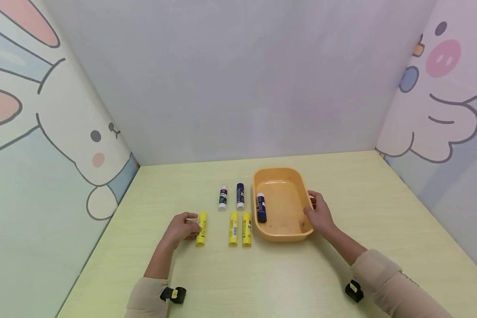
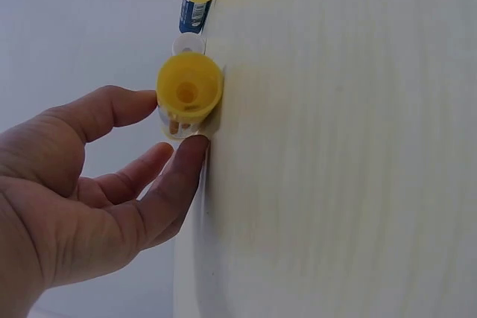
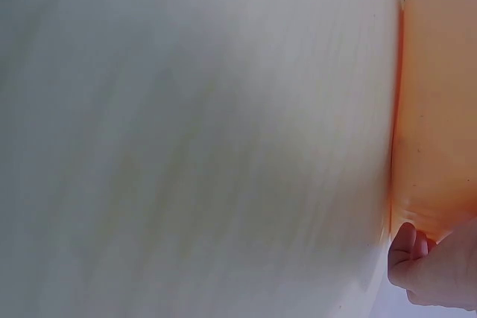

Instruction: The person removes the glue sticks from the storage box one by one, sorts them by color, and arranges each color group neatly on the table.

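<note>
The left hand [image 1: 181, 228] pinched the yellow glue stick [image 1: 201, 228] at 9 o'clock of the orange tray [image 1: 283, 234], whose rim the right hand [image 1: 320, 213] apparently gripped; a loose pinch could let it roll.

Soft, even light is filling the head view, coming from above with no hard source showing. The tabletop [image 1: 294, 274] is reading bright and pale, with only faint shadows sitting under the hands and beside the orange tray [image 1: 280, 236]. No glare is showing. Straight wall edges are bowing outward toward the frame borders, as a wide lens does. In the left wrist view the yellow glue stick [image 2: 189, 93] is staying fairly sharp. The right wrist view is looking hazy and washed out, the wood grain blurring.
</note>
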The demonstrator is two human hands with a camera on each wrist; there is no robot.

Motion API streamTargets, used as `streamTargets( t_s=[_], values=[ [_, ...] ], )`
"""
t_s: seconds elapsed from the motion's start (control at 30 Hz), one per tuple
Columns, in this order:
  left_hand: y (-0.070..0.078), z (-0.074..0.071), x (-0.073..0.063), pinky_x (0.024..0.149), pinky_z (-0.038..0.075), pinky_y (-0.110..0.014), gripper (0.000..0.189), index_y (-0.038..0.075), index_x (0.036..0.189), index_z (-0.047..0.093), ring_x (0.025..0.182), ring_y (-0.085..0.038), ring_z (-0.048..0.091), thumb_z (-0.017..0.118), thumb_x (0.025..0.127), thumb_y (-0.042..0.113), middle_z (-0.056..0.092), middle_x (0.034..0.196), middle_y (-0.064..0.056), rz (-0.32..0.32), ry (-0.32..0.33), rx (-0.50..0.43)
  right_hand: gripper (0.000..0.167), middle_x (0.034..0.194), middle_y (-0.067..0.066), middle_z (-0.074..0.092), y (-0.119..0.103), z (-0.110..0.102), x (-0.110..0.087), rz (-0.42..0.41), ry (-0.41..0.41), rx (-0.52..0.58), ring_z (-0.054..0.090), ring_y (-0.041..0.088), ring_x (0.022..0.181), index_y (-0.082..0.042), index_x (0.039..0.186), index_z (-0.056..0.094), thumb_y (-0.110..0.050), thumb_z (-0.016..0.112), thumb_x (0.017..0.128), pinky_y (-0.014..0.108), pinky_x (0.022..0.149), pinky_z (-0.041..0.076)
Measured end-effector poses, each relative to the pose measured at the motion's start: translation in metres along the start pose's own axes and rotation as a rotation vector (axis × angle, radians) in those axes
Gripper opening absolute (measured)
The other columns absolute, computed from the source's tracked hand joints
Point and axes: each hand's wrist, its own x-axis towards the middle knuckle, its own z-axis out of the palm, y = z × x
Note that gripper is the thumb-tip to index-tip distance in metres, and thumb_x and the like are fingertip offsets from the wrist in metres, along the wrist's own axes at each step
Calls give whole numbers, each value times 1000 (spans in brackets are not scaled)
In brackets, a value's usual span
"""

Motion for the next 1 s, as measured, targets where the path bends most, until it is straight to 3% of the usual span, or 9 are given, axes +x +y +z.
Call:
streamTargets(
  t_s=[0.5, 0.73, 1.0],
  values=[
    [1, -1, 1, 63, 55, -35, 48, -5, 123, 52, 72, -22, 63, 67, 78, -1, 60, 91, -16, -1, 3, 4, 52, 123, 29, 43, 1, 1, 1, 12, -6, -1, 45, 39, 110, 6, 138, 27, 4, 42, 88, 48, 86, 45],
    [20, -6, 0, 68, 55, -35, 49, -4, 127, 49, 81, -27, 61, 66, 81, 1, 58, 92, -15, 41, 15, 25, 51, 123, 28, 43, 1, 0, 1, 9, -1, 2, 45, 38, 110, 6, 137, 28, 5, 42, 88, 47, 86, 45],
    [45, 2, 1, 72, 54, -36, 51, -3, 130, 47, 89, -31, 62, 67, 83, 3, 59, 95, -14, 61, -12, 15, 51, 123, 28, 43, 0, -1, 0, 10, 1, 5, 45, 38, 110, 5, 137, 29, 5, 43, 87, 47, 86, 45]
  ],
)
